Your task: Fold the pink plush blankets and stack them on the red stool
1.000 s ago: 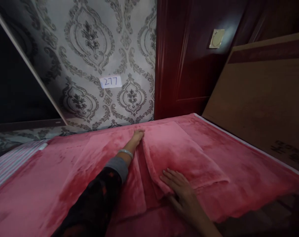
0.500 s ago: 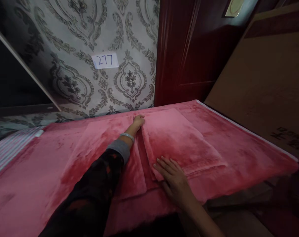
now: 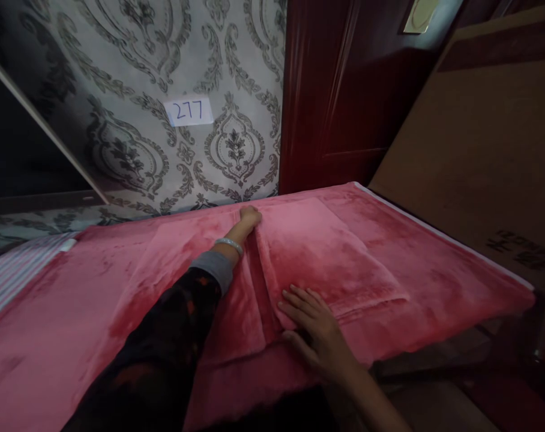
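Two flat pink plush pieces lie side by side on a pink plush cover: the left piece (image 3: 236, 312) and the right piece (image 3: 317, 252), with a narrow dark strip between them. My left hand (image 3: 251, 216) reaches to the far end of that strip, fingers curled at the right piece's far left corner; its fingertips are hidden. A bracelet circles that wrist. My right hand (image 3: 317, 330) rests with fingers stretched out over the right piece's near left corner, thumb apart.
The pink cover (image 3: 452, 270) spreads across the surface, with a white edge at right. Striped cloth (image 3: 24, 270) shows at far left. Behind are a patterned wall with a "277" paper (image 3: 189, 112), a dark red door (image 3: 335, 90), and a large cardboard box (image 3: 488, 132) at right.
The fingers of my left hand have curled in at the far corner. My right hand stays at the near corner, its thumb a little more bent. The view has shifted slightly.
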`<state>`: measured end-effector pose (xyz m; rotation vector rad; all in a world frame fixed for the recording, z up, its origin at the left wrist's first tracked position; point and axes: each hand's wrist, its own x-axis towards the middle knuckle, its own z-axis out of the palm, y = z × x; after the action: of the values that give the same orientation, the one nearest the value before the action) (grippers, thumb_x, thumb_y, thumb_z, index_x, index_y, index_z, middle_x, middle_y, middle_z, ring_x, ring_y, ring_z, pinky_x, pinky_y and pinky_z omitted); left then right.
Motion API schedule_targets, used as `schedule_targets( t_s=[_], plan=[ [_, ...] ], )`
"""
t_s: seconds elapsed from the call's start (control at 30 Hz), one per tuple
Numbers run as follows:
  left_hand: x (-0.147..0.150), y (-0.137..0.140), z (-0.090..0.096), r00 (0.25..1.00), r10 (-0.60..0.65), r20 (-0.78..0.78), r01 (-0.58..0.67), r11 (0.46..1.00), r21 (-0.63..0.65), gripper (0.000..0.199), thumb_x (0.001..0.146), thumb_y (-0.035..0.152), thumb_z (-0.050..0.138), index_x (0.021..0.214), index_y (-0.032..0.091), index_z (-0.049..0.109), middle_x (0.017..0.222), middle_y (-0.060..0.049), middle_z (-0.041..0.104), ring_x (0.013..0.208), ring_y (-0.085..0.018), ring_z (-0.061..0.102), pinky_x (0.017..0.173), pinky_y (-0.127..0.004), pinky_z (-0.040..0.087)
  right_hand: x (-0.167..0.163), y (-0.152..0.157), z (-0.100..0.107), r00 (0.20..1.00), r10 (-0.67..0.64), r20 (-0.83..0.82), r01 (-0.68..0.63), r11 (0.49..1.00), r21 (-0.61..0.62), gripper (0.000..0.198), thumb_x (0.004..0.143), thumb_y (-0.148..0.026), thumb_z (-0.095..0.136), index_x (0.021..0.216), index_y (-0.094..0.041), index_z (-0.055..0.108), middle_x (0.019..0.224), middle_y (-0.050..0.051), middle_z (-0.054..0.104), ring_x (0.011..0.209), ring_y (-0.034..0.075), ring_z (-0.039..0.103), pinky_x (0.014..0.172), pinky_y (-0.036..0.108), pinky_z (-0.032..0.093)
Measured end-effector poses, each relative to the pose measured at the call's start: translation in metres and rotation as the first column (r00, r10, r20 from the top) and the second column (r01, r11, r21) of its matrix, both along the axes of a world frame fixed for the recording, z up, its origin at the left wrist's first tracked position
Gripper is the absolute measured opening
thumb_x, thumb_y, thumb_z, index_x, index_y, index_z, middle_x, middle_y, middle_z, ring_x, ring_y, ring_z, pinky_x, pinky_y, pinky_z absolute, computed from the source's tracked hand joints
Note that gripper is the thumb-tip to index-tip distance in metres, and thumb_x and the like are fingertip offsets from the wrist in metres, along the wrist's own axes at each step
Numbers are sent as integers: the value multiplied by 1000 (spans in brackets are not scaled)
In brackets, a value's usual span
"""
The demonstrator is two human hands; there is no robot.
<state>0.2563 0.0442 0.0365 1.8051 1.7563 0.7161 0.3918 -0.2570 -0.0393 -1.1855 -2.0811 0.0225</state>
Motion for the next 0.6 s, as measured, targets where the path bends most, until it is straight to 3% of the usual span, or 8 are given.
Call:
schedule_targets(
  t_s=[0.07,0.17,0.27,0.4,0.5,0.6],
  plan=[
    [4,-6,9,992,-59,-115,69,994,81,45,91,21,59,135,16,58,151,-15,45,140,-31,43,116,-43,36,5,4,9,999,-28,-28,27,1000,-14,43,101,-38,50,141,-25,57,143,9,58,138,27,47,114,55,39],
    [14,-17,17,941,-195,-275,238,962,134,54,93,29,54,146,19,49,161,-10,35,151,-26,27,122,-37,23,5,19,28,990,-138,18,139,988,-74,49,102,-43,46,148,-27,49,151,9,49,143,29,40,116,57,33],
    [22,-26,10,880,-276,-386,336,937,96,62,93,44,53,150,20,44,164,-12,31,153,-30,21,124,-47,15,-6,33,39,970,-170,176,209,951,-227,62,96,-51,56,153,-31,43,162,9,32,150,36,24,117,65,25],
    [24,-32,-13,792,-277,-545,355,934,41,71,96,58,41,156,22,33,165,-16,22,154,-35,15,121,-59,11,-21,38,36,956,-63,286,180,895,-407,71,92,-54,61,155,-39,34,166,4,20,152,38,11,117,70,15],
    [23,-32,-24,720,-262,-643,355,935,16,73,97,61,30,159,23,26,167,-16,18,154,-35,14,121,-59,12,-22,37,31,962,-41,271,164,878,-449,72,93,-55,58,157,-40,29,167,1,13,153,37,4,118,69,9],
    [22,-29,-24,710,-265,-652,357,934,8,73,97,62,27,160,24,23,167,-15,17,154,-33,13,121,-58,12,-20,37,28,973,-35,230,141,876,-462,70,95,-60,53,157,-41,27,167,0,11,153,36,2,118,68,5]
  ],
)
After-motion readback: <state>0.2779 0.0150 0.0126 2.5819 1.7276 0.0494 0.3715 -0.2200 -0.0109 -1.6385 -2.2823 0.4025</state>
